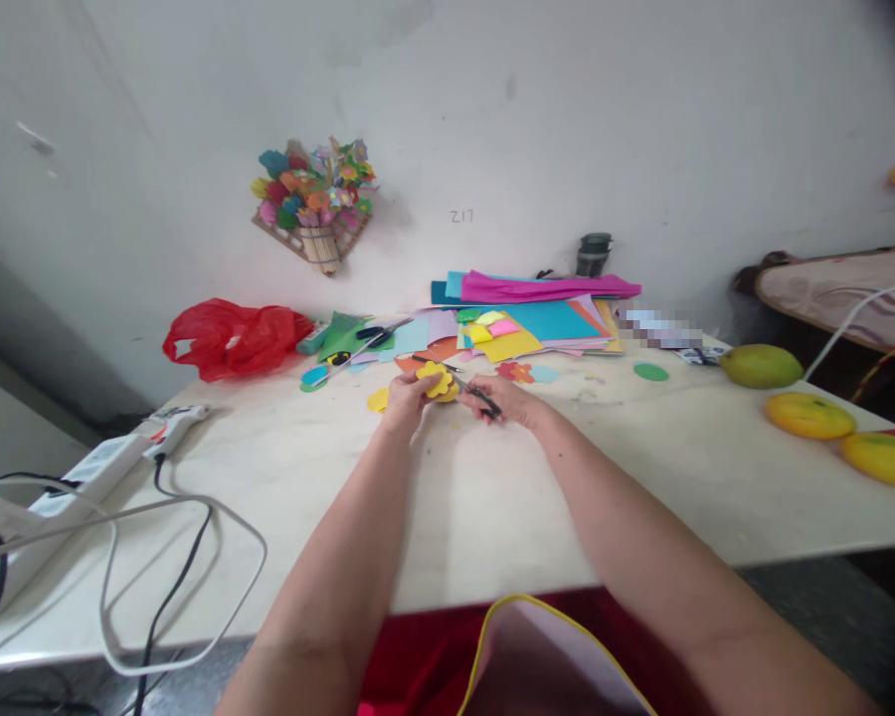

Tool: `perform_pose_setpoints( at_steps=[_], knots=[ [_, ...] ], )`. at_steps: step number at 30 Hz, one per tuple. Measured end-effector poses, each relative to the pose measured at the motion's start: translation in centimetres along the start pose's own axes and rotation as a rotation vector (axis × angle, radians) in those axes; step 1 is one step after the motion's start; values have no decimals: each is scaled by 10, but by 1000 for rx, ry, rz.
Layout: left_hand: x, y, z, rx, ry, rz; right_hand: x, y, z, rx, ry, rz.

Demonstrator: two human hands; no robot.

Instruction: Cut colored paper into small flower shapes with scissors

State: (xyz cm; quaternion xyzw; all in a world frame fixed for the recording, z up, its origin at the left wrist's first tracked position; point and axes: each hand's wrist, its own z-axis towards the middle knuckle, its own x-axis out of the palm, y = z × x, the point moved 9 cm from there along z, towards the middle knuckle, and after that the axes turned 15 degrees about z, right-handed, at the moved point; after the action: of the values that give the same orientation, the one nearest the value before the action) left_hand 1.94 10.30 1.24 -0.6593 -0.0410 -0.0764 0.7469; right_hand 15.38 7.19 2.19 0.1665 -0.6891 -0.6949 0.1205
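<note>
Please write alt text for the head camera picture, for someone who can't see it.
A person's left hand holds yellow flower shapes and the right hand holds scissors beside them, over a pale table with coloured sheets stacked behind.

2 hands (410, 396) (496, 398), 3 tabletop fruits (761, 366) (809, 415) (886, 458)

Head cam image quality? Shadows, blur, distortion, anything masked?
Head view: diffuse light, soft shadow on the table beside the left forearm; head view: top-right corner goes dark; head view: forearms look stretched toward the bottom, probably wide-angle; head view: pixelated patch masks something; head view: yellow paper flowers and scissors slightly soft.
</note>
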Motion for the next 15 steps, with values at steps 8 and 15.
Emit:
perform_pose_setpoints(
  at_steps=[8,15],
  knots=[
    [-2,-1,-1,-17,-43,-10,-2,-3,3,-13,-23,-55],
    [-1,0,-2,-22,-40,-15,-2,-5,5,-23,-19,-53]
  ],
)
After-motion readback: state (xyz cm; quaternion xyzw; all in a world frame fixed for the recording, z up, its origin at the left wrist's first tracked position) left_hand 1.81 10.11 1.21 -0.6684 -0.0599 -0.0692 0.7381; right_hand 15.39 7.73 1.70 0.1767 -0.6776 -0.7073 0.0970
